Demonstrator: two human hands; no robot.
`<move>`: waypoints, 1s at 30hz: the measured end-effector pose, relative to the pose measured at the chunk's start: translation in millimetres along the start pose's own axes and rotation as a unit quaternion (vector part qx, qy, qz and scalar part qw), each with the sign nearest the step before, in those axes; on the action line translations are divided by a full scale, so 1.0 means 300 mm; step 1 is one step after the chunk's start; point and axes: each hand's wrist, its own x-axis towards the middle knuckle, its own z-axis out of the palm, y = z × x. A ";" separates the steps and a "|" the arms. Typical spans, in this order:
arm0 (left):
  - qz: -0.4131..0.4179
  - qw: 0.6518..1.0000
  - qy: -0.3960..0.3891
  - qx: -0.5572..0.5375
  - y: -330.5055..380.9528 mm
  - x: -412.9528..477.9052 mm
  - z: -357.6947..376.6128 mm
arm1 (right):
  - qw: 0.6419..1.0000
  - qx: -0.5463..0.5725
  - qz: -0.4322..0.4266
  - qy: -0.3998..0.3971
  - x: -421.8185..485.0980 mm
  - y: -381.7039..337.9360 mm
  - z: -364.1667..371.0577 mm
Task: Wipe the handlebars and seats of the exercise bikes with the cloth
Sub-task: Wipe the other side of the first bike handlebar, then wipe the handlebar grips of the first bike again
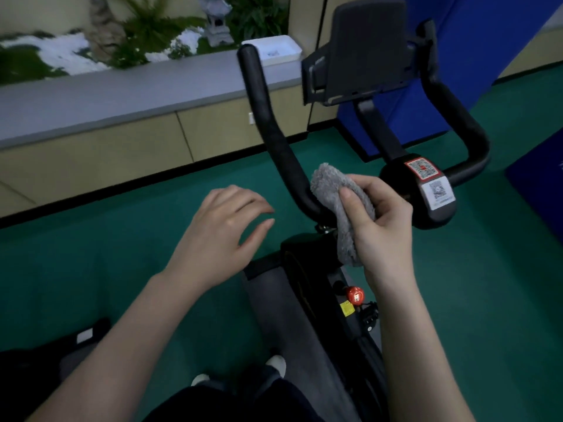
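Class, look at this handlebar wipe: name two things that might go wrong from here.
The right hand holds the cloth bunched at the lower bend of the handlebar, so the long upper grip may get missed. The cloth's loose tail hangs near the red knob and might snag there.

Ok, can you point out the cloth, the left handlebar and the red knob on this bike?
cloth (327, 184): head view, on the fluffy top fold above the thumb.
left handlebar (264, 117): head view, on the middle of the black padded bar.
red knob (354, 294): head view, on its round red face.
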 end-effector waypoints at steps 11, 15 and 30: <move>-0.218 0.969 -0.113 0.034 -0.228 -0.498 -0.092 | 0.989 -0.006 -0.001 -0.149 -0.211 -0.049 0.380; -0.300 0.947 -0.101 0.057 -0.293 -0.743 -0.152 | 0.976 -0.015 0.006 -0.216 -0.350 -0.082 0.545; -0.576 0.813 -0.038 0.080 -0.285 -1.657 -0.375 | 0.903 -0.026 -0.005 -0.429 -0.925 -0.168 1.054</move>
